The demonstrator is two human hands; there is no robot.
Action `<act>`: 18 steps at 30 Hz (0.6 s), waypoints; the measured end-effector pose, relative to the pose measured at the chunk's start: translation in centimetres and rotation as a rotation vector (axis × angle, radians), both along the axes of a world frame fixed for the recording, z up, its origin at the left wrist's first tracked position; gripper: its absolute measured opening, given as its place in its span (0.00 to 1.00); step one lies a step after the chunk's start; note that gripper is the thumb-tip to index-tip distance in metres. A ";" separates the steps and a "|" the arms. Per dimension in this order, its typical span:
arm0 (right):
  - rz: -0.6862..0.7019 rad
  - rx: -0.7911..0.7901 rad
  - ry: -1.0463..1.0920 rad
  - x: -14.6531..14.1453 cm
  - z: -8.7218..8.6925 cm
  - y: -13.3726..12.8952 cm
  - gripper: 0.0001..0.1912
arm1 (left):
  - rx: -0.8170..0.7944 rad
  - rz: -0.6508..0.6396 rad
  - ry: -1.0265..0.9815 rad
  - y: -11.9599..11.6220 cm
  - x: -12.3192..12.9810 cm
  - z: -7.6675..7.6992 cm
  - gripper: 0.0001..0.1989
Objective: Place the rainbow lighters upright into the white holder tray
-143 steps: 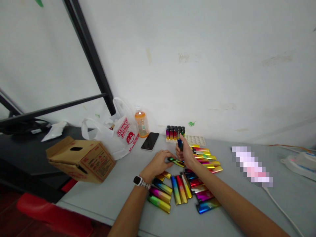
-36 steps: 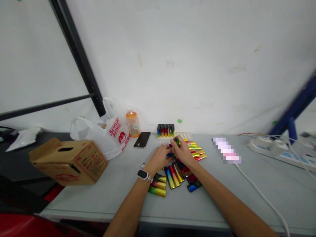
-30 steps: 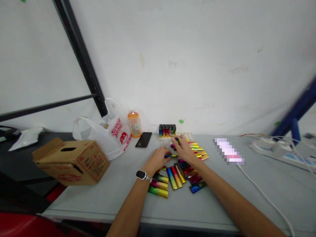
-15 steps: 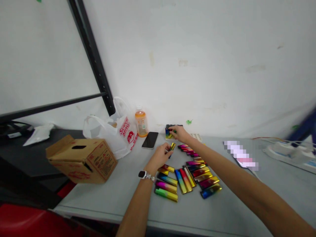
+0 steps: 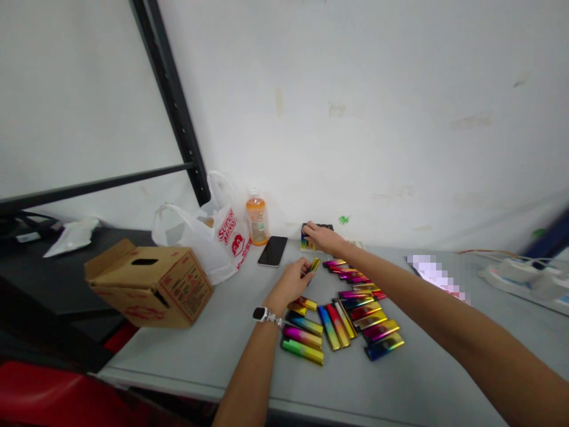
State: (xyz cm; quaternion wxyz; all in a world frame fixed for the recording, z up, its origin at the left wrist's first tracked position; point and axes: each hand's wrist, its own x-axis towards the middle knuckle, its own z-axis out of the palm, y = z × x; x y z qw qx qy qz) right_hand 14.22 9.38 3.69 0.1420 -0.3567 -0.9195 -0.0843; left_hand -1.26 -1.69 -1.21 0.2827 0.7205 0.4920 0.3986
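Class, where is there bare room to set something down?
Bare: tabletop between the cardboard box and left forearm, and its front strip below the loose lighters. Crowded: among those lighters, and back left, with bag, bottle and black phone.

Table [image 5: 208,347] lies open between carton [image 5: 149,290] and left forearm [image 5: 256,359], while lighters [image 5: 338,327] crowd the gap to the right forearm [image 5: 422,308].

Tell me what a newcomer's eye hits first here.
Probably the shiny, many-coloured lighters spread across the middle of the grey table. Next, the left hand holding one lighter and the right hand partly covering the upright lighters near the wall. Then the cardboard box at picture left.
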 end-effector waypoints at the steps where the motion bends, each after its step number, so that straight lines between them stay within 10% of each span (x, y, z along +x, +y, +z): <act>1: -0.010 0.003 -0.020 -0.1 0.0 0.0 0.12 | -0.001 0.000 0.000 0.0 0.0 -0.1 0.03; 18: 0.007 -0.100 0.390 2.8 -3.5 -3.7 0.05 | -0.032 0.027 0.100 0.1 -0.1 0.2 0.03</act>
